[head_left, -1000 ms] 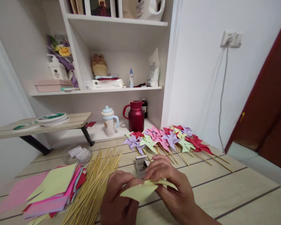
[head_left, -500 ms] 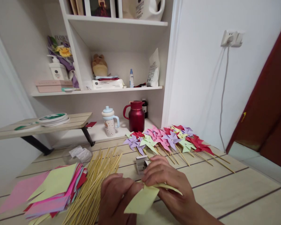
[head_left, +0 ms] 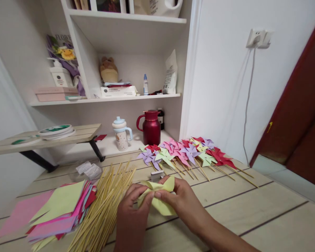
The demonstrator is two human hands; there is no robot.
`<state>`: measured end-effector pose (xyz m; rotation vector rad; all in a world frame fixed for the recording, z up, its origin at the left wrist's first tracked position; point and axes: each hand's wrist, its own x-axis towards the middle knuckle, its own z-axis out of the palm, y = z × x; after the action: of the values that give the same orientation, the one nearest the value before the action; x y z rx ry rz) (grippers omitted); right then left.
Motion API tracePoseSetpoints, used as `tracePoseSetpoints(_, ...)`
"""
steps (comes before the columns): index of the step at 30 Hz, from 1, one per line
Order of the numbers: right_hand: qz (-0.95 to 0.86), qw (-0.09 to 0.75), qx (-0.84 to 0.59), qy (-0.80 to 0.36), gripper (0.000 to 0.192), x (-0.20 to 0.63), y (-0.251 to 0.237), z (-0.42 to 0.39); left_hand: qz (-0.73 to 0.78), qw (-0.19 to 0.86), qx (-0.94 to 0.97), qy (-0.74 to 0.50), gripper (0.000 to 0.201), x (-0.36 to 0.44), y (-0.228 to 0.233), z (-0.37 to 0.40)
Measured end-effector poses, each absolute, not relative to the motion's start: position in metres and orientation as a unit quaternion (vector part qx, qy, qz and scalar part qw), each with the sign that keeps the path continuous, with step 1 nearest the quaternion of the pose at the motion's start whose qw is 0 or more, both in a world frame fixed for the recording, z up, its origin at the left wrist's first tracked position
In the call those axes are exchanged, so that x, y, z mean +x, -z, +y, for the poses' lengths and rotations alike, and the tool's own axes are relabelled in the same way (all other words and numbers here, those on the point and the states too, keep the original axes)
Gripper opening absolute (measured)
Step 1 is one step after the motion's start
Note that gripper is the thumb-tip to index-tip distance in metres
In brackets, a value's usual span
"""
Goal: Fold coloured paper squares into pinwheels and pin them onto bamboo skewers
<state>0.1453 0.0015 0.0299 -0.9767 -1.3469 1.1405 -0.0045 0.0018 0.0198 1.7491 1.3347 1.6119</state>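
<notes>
A pale yellow paper pinwheel, its corners folded toward the middle, is pinched between both hands above the table. My left hand grips it on the left side, thumb near the centre. My right hand holds its right side, with the thumb pressed at the middle. Just behind the hands is a small box, partly hidden by the fingers. Left of my left hand lies a spread of thin wooden sticks. Farther left is a stack of coloured paper sheets, yellow on top.
Finished pinwheels on sticks lie at the table's back right. Behind stand a red jug and a spotted cup. A small raised stand bears round lids at left. White packets lie near the sticks.
Both hands have turned and rearranged their fingers around the yellow paper, which now shows more folded corners. The right hand has come away from the small box's front. The view has shifted slightly.
</notes>
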Motion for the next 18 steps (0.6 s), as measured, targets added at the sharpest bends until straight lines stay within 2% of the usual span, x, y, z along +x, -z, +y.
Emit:
tracePoseSetpoints(4,-0.490,0.533,-0.394,-0.566,0.024,0.144,-0.025,0.006,0.515,0.331,0.559,-0.559,0.021,-0.005,-0.017,0.007)
tracePoseSetpoints(9,-0.447,0.538,-0.398,-0.593,0.027,0.147,-0.032,0.007,0.443,0.486,0.481,-0.580,0.041,-0.007,-0.017,0.012)
tracePoseSetpoints(14,-0.441,0.547,-0.388,-0.596,0.028,0.155,-0.034,0.010,0.446,0.505,0.444,-0.590,0.040,-0.007,-0.021,0.012)
tracePoseSetpoints(18,-0.491,0.535,-0.416,-0.548,0.023,0.158,-0.030,0.010,0.472,0.428,0.517,-0.571,0.031,-0.009,-0.022,0.009)
